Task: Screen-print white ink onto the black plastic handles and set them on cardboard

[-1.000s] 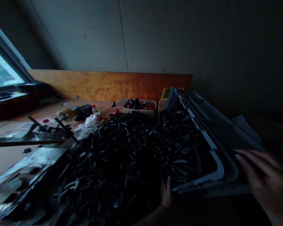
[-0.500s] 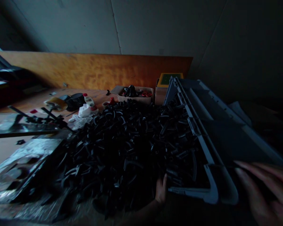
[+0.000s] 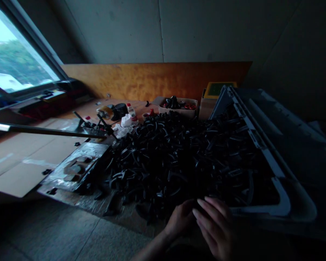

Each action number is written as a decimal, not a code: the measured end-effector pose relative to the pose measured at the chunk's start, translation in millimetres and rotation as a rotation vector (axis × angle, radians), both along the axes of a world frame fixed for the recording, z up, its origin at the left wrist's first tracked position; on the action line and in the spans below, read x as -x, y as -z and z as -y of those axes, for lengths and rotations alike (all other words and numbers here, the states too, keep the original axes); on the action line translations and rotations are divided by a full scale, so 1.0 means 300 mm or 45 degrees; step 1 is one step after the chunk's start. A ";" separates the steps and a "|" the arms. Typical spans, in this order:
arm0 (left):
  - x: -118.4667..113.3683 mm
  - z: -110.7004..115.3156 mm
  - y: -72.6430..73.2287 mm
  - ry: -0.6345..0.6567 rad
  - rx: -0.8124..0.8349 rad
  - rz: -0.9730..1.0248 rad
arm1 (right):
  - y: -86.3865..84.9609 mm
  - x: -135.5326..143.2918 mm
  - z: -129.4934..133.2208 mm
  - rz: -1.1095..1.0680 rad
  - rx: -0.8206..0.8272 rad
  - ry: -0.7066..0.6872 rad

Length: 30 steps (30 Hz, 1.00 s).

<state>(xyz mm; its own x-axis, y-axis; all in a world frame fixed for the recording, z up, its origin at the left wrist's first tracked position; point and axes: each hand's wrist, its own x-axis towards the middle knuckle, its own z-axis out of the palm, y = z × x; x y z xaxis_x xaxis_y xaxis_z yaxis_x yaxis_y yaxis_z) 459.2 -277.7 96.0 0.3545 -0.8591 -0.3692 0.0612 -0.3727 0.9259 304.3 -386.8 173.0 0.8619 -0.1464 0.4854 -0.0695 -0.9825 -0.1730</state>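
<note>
I see L hand (image 3: 180, 217) & R hand (image 3: 215, 225) close together, btm ctr, fingers bent, can't tell if gripping; black parts (image 3: 163, 156) heaped mid-frame look light, stiff, prob. slick, so I'd pinch one by a curved edge.

Far left of the left hand (image 3: 180, 216), a window (image 3: 15, 59) shows trees; nearer on that side lies flat cardboard (image 3: 21, 177). Well beyond the hand, a red-capped bottle (image 3: 131, 111) stands near a tape roll (image 3: 105, 112), before a wooden board (image 3: 152, 80).
</note>
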 end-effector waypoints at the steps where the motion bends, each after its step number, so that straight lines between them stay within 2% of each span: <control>1: -0.043 -0.033 -0.008 -0.004 0.058 0.156 | 0.058 -0.091 -0.020 -0.036 -0.007 0.024; 3: -0.169 -0.086 -0.011 -0.066 0.150 0.579 | 0.171 -0.254 -0.032 -0.133 -0.009 0.067; 5: -0.345 -0.118 -0.003 -0.134 0.170 1.082 | 0.266 -0.384 -0.021 -0.213 -0.022 0.117; 7: -0.549 -0.123 0.006 -0.163 0.093 1.481 | 0.322 -0.492 -0.001 -0.253 -0.041 0.166; 8: -0.649 -0.115 0.009 -0.162 0.023 1.596 | 0.333 -0.545 0.010 -0.262 -0.047 0.184; 10: -0.823 -0.079 0.010 -0.136 -0.105 1.688 | 0.325 -0.655 0.034 -0.276 -0.045 0.181; 12: -0.950 -0.020 0.000 -0.072 -0.151 1.673 | 0.292 -0.773 0.064 -0.274 -0.063 0.173; 15: -1.060 0.075 -0.027 -0.055 -0.184 1.554 | 0.233 -0.941 0.119 -0.276 -0.139 0.205; 18: -1.111 0.133 -0.043 -0.035 -0.254 1.431 | 0.194 -1.047 0.163 -0.331 -0.230 0.236; 20: -1.126 0.134 -0.035 0.007 -0.267 1.403 | 0.180 -1.064 0.170 -0.358 -0.290 0.275; 23: -1.137 0.095 0.004 0.044 -0.181 1.411 | 0.164 -1.001 0.139 -0.316 -0.353 0.379; 26: -1.152 0.035 0.053 0.055 0.032 1.465 | 0.153 -0.858 0.062 -0.175 -0.396 0.478; 30: -1.181 -0.047 0.091 0.111 0.274 1.517 | 0.167 -0.598 -0.102 -0.005 -0.454 0.590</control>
